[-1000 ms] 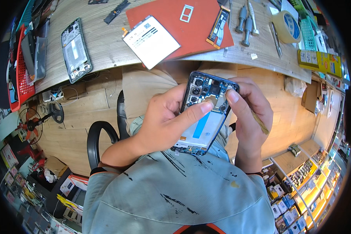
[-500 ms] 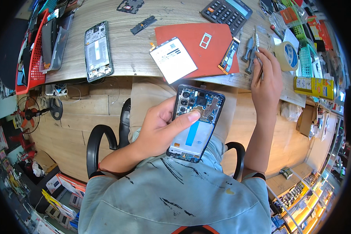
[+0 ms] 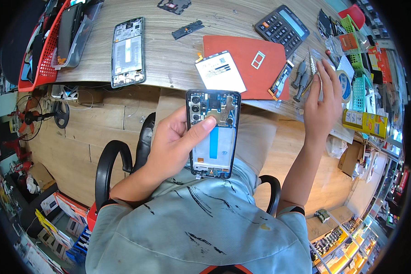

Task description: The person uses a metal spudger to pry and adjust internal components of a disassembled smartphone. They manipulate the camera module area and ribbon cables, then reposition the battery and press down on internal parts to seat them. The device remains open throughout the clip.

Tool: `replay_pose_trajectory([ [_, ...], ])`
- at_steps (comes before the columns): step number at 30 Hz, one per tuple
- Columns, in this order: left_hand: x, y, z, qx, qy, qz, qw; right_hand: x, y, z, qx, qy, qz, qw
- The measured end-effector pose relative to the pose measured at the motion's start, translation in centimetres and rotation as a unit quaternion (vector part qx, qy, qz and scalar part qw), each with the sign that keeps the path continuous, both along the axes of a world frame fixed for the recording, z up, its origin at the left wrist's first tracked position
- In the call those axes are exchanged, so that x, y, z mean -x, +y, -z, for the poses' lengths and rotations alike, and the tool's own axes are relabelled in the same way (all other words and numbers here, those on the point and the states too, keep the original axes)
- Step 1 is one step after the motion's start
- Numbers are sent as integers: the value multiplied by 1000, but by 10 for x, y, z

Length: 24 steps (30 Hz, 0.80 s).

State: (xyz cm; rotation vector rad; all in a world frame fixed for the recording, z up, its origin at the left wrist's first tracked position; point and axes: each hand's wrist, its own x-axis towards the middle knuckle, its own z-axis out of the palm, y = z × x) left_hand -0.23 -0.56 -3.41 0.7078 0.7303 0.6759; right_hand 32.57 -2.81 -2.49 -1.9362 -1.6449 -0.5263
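Note:
My left hand [image 3: 171, 139] grips an opened phone [image 3: 223, 146] above my lap, thumb pressed on its circuit board; the bare board with camera lenses sits at the top, and a blue strip runs down the silvery area below. Over the right side of the table is my right hand [image 3: 323, 107], fingers stretched and apart, with nothing seen in it. Beside its fingertips lie grey-handled screwdrivers [image 3: 300, 74] and other thin tools. A white phone battery [image 3: 220, 73], a SIM tray [image 3: 258, 60] and a small narrow phone part with a flex [image 3: 282, 81] rest on a red mat [image 3: 242, 48].
Another opened phone frame [image 3: 128, 52] lies at left, near a red basket [image 3: 48, 68]. Dark phone parts [image 3: 187, 30] and a calculator [image 3: 282, 32] sit farther back. A tape roll [image 3: 345, 86] and a yellow can [image 3: 364, 123] stand right. Chair armrests [image 3: 102, 171] flank me.
My right hand has opened from a closed grasp near the tools. The phone in my left hand has turned more upright and shifted slightly left. The whole view has shifted.

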Motion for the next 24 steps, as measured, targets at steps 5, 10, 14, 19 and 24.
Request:
replay_pose_trajectory([
  [5, 1, 6, -2, -20, -3, -11, 1000, 56, 1, -24, 16, 47, -160, 986],
  [10, 7, 6, -5, -17, -4, -11, 1000, 86, 18, -34, 146, 65, -306, 939],
  [14, 16, 6, -4, -18, 7, -7, 1000, 90, 36, -36, 201, 115, -341, 911],
  [19, 27, 6, 1, 33, -29, -33, 998, 84, 51, -41, 213, 69, -365, 904],
  [24, 29, 6, -3, -38, -10, -20, 999, 85, 51, -43, 201, 71, -358, 909],
])
